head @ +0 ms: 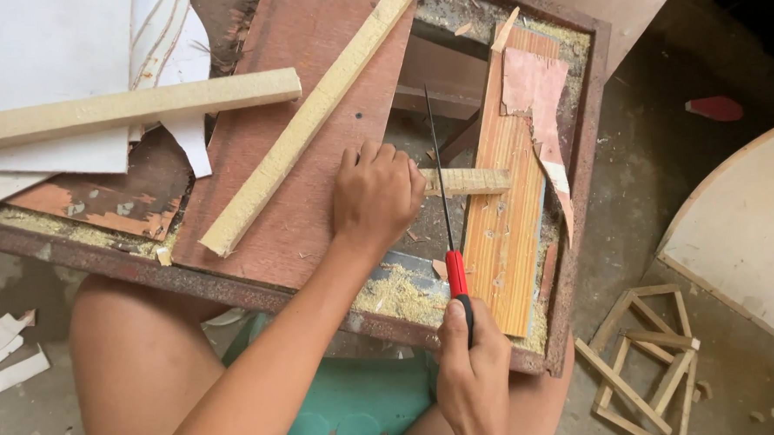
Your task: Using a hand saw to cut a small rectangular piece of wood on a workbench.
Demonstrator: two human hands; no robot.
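A short, pale square-section wooden stick (465, 181) lies crosswise on a rust-edged work frame, its right end resting on an orange-striped wooden plank (505, 238) and its left end under the person's left hand (376, 196), which is pressed down over it with fingers curled together. The right hand (474, 375) is wrapped tight round the red-and-black handle of a thin-bladed hand saw (446, 215), whose dark blade runs away from the body and crosses the stick just beside the left hand's knuckles.

The stick looks light, dry and stiff, rough enough not to slide but slender enough to splinter or snap if bent; the firmest hold appears to be flat pressure close to the blade line, over the supported part. The saw blade looks narrow and whippy, best guided from the handle alone.

Sawdust (395, 291) is heaped on the near edge of the frame. A long pale wooden batten (309, 116) leans diagonally over a reddish-brown board (301, 38), and a second pale batten (130, 107) lies across white sheet offcuts (40, 50) at the upper left. A torn pinkish piece of veneer (533, 85) sits on the far end of the plank.

On the concrete floor to the right stands a small open frame of thin wooden sticks (645, 354); a red object (714, 107), too blurred to identify, lies farther off. No packages, labels or signs are visible.
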